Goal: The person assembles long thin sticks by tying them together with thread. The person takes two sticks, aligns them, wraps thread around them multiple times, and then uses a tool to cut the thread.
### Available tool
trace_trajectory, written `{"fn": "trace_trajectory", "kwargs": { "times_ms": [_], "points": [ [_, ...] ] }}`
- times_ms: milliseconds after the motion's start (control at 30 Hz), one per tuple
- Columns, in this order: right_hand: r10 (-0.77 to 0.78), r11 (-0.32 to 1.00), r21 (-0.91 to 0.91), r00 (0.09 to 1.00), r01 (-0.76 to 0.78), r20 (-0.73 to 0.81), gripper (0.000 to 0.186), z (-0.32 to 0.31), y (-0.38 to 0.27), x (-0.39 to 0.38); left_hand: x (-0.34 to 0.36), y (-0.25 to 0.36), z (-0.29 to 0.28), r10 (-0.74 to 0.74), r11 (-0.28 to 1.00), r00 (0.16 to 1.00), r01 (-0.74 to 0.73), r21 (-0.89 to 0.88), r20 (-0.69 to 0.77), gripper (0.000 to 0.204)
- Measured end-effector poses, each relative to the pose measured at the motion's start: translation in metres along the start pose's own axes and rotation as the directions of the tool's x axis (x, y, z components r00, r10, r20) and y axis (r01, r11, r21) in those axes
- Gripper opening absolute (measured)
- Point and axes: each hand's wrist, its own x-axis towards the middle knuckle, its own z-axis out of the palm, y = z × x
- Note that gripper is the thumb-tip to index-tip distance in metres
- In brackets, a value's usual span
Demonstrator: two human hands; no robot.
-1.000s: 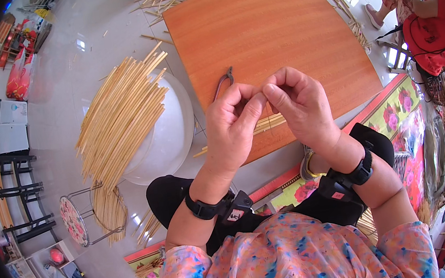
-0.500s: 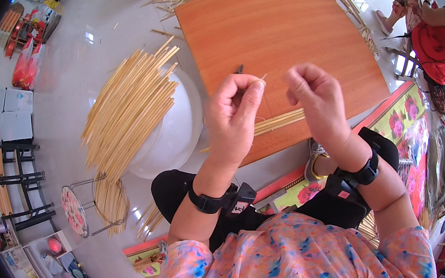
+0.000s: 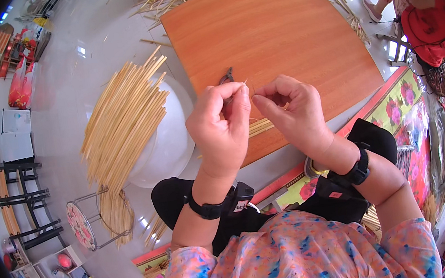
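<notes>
1. Across the upper middle of the frame, an orange-brown tabletop (image 3: 276, 32) above a pale floor (image 3: 111, 47).
2. At centre, pinched between thumb and forefinger of the left hand (image 3: 221, 125): apparently a thin strand (image 3: 245, 82), tip upward, rest of its long axis hidden.
3. Just right of that tip, across a narrow gap: the right hand (image 3: 298, 116), fingertips drawn together; cannot tell whether around anything.
4. Between the wrists, on the tabletop: slim straws (image 3: 260, 127), rising slightly rightward.
</notes>
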Motion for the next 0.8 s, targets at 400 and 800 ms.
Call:
{"fn": "trace_trajectory", "kwargs": {
  "times_ms": [400, 800],
  "points": [
    [-0.083, 0.995, -0.055, 0.996, 0.08, -0.046, 0.01, 0.0036, -0.0036, -0.0042, -0.002, -0.0031, 0.0063, 0.162, 0.952, 0.987, -0.157, 0.262, 0.001, 0.014],
    [-0.123, 0.99, -0.079, 0.992, 0.119, -0.04, 0.012, 0.0047, -0.0028, -0.0051, -0.0019, 0.0009, 0.0029, 0.123, 0.961, 0.992, -0.126, 0.244, 0.029, 0.016]
  ]
}}
